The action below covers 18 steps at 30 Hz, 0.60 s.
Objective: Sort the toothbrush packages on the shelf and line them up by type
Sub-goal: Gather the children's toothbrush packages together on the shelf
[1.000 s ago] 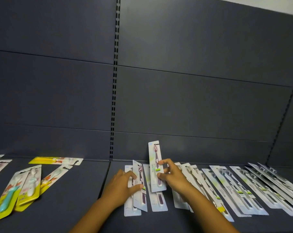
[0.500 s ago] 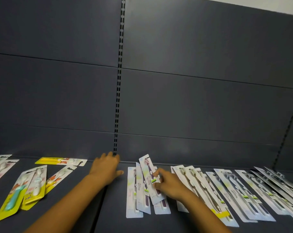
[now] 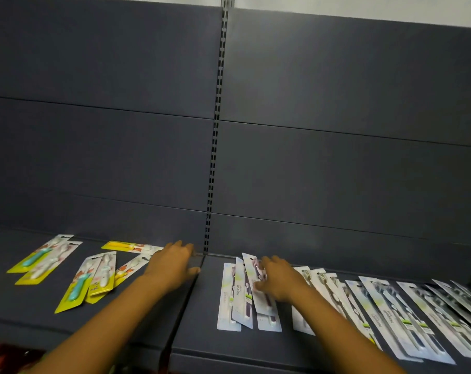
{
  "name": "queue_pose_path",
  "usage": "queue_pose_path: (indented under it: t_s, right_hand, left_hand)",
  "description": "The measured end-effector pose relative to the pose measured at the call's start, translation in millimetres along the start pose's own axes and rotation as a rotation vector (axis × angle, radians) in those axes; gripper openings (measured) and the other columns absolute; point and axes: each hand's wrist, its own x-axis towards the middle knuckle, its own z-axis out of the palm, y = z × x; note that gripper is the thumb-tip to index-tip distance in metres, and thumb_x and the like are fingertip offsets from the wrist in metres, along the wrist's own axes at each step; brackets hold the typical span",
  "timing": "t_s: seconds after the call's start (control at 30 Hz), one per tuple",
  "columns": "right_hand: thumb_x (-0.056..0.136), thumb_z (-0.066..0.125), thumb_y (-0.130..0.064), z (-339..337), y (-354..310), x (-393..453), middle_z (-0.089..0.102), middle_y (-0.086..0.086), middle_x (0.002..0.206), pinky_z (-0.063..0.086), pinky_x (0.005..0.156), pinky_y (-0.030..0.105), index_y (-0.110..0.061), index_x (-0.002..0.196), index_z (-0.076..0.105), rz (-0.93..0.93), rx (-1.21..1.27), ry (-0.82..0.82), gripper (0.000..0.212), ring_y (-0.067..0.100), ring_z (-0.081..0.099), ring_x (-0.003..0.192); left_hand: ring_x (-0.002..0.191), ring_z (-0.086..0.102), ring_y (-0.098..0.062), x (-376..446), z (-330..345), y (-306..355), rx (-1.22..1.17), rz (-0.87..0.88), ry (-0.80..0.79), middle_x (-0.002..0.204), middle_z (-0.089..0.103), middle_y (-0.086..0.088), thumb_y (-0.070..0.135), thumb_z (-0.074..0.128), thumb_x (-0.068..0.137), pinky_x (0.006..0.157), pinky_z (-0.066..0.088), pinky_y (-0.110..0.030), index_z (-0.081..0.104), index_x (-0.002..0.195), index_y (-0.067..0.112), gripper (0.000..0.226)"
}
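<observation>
White toothbrush packages lie in a row on the right half of the dark shelf (image 3: 223, 346). My right hand (image 3: 279, 282) grips one white package with a purple brush (image 3: 252, 279), tilted over two similar white packages (image 3: 233, 295). More white packages with dark brushes (image 3: 385, 314) fan out to the right. Several yellow children's toothbrush packages (image 3: 79, 283) lie scattered on the left half. My left hand (image 3: 172, 263) is spread flat and holds nothing, near the shelf's middle seam, just right of the rear yellow package (image 3: 126, 245).
A dark panelled back wall rises behind the shelf, with a slotted upright (image 3: 215, 157) at the middle. The shelf's front edge runs along the bottom. Something red (image 3: 2, 357) shows below the shelf at the lower left.
My right hand has lowered the purple-brush package from upright onto the white pile. My left hand has let go of the white packages and moved left and back toward the yellow ones.
</observation>
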Motion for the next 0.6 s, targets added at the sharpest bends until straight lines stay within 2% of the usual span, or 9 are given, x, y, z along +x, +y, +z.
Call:
queue_pose_path:
  t_s: [0.1, 0.37, 0.6]
  right_hand:
    - [0.085, 0.066, -0.048, -15.1, -13.5, -0.7, 0.045, 0.004, 0.143, 0.047, 0.102, 0.040, -0.022, 0.139, 0.041, -0.072, -0.029, -0.012, 0.065, 0.027, 0.047, 0.127]
    - [0.086, 0.064, -0.053, -20.4, -76.7, -0.2, 0.035, 0.010, 0.149, 0.043, 0.104, 0.044, -0.015, 0.147, 0.029, -0.244, -0.158, -0.105, 0.080, 0.030, 0.037, 0.135]
    - [0.084, 0.065, -0.054, 7.1, -146.7, 9.7, 0.040, 0.008, 0.144, 0.044, 0.102, 0.044, -0.017, 0.142, 0.037, -0.289, -0.171, -0.133, 0.074, 0.029, 0.042, 0.130]
  left_hand:
    - [0.121, 0.051, -0.023, -19.5, -12.4, -8.2, -0.010, -0.046, -0.018, 0.132, 0.053, -0.002, 0.053, 0.060, 0.087, 0.096, 0.048, -0.038, 0.050, 0.128, 0.026, 0.051]
    - [0.122, 0.051, -0.022, -78.8, -32.5, -60.4, 0.074, -0.187, -0.036, 0.135, 0.051, -0.001, 0.052, 0.060, 0.088, 0.092, 0.046, -0.036, 0.052, 0.127, 0.027, 0.046]
    - [0.118, 0.053, -0.023, -106.8, -31.4, -141.6, 0.091, -0.305, -0.098, 0.130, 0.054, 0.000, 0.055, 0.057, 0.088, 0.089, 0.049, -0.037, 0.053, 0.125, 0.029, 0.045]
